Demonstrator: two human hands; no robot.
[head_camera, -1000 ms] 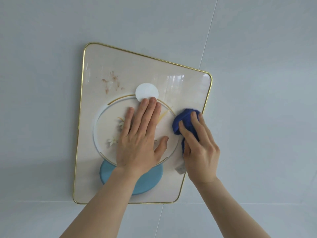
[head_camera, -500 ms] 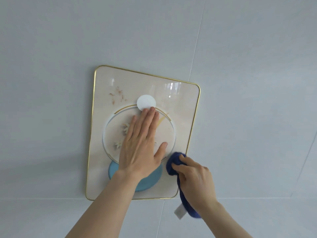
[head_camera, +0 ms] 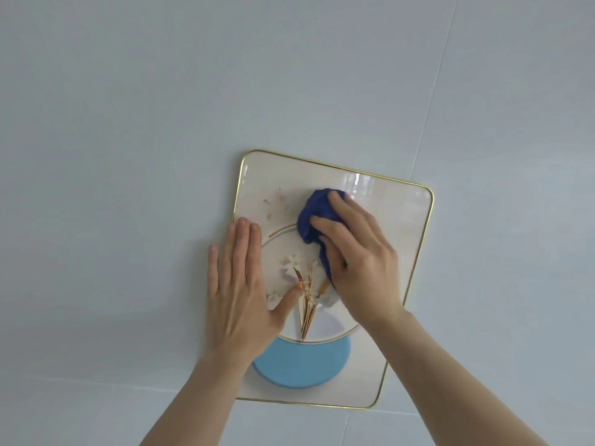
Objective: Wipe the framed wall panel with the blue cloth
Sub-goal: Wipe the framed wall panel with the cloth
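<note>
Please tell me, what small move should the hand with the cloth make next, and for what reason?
Probably slide the blue cloth left across the top of the panel. The right hand presses it at the upper middle, and small brownish marks lie just left of it. The left hand lies flat on the left edge, lower down, so that path looks free.
</note>
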